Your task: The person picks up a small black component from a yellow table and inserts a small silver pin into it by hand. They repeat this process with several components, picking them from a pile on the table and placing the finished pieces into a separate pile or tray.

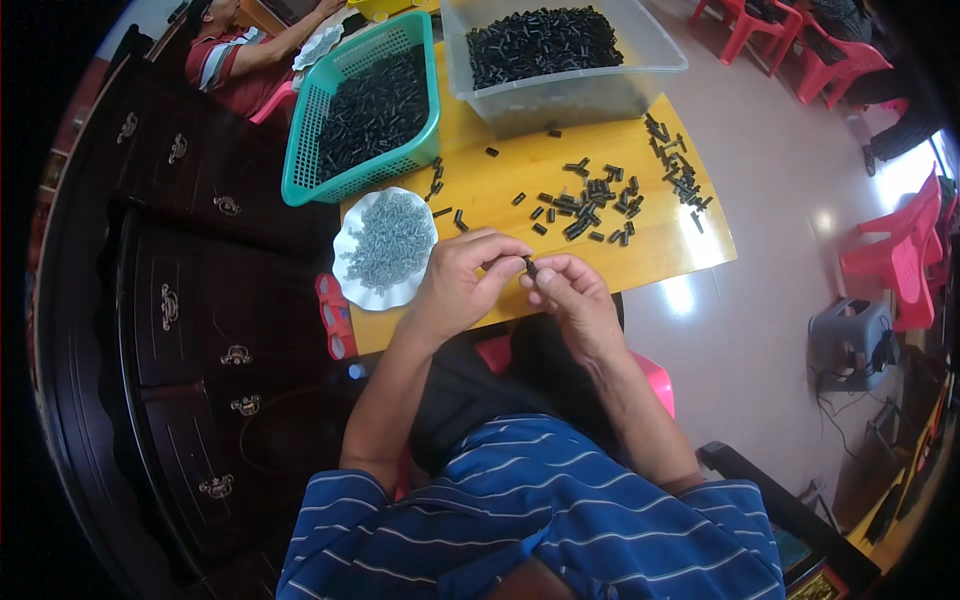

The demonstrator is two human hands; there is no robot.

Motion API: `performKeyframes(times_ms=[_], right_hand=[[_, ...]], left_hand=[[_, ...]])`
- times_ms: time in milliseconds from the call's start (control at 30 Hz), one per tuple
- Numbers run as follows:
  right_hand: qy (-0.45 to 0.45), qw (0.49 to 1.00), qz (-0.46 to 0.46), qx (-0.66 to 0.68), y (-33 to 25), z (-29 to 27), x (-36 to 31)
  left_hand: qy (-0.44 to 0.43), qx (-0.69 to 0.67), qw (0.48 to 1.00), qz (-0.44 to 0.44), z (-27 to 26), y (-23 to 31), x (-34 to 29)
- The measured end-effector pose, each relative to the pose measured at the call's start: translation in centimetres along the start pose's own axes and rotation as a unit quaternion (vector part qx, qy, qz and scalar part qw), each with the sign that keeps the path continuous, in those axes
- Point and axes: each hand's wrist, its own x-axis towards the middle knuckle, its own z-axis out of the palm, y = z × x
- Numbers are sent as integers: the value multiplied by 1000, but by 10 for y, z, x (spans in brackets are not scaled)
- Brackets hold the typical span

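Observation:
My left hand (462, 282) and my right hand (580, 308) meet over the table's near edge. Between them they pinch a small black tubular piece (531, 267), with thumb and fingers closed on both sides. Most of the piece is covered by the fingertips. A white scalloped plate (344, 243) heaped with small silvery metal pieces (390, 240) sits just left of my left hand. Beyond my hands lies a loose pile of short black tubes (585, 210) on the yellow table (500, 205).
A green plastic basket (291, 182) and a translucent bin (560, 105), both full of black parts, stand at the back. More black parts (680, 170) line the table's right edge. Dark drawers (200, 290) rise at left. Another person (240, 65) sits far left; red chairs (900, 240) stand right.

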Motion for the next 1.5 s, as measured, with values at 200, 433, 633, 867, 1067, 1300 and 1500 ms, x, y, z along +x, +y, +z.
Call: performKeyframes(times_ms=[200, 433, 633, 867, 1067, 1300, 1500], right_hand=[[-11, 1000, 22, 10, -3, 2, -2], [-39, 997, 54, 33, -4, 0, -2], [-36, 997, 53, 34, -2, 0, -1], [-42, 998, 33, 31, 0, -3, 0], [-47, 992, 70, 97, -5, -4, 0], [-93, 988, 73, 98, -2, -4, 2], [-67, 985, 90, 130, -6, -3, -1]], left_hand=[[-6, 12, 1000, 21, -2, -6, 0], [-11, 11, 999, 28, -2, -2, 0], [-22, 16, 1000, 2, -5, 3, 1], [-42, 28, 998, -25, -5, 6, 2], [-34, 66, 997, 18, -5, 16, -3], [-51, 139, 987, 66, 9, 6, -5], [-28, 182, 974, 130, 13, 9, -1]])
